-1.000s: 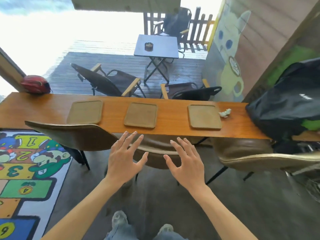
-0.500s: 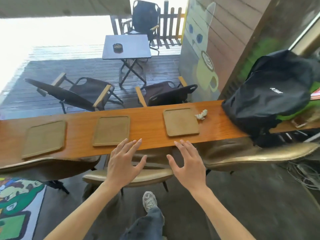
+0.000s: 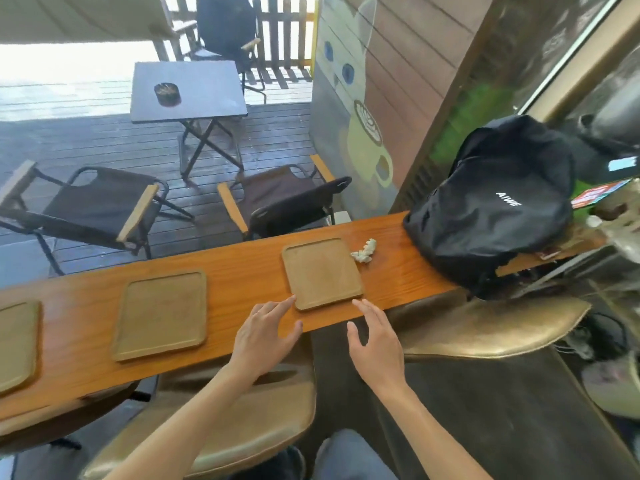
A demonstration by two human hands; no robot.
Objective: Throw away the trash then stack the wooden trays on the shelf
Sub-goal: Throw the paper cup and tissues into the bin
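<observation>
Three wooden trays lie flat along the counter (image 3: 242, 268): right tray (image 3: 322, 273), middle tray (image 3: 162, 315), left tray (image 3: 15, 344) (partly cut off). A crumpled napkin (image 3: 363, 251) touches the right tray's far corner. Left hand (image 3: 265, 336) and right hand (image 3: 375, 336), both spread and empty, flank that tray's near edge.

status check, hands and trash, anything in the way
Left hand and right hand open, empty, at near edge of right tray. Crumpled napkin untouched beside it. Black backpack just beyond.
</observation>
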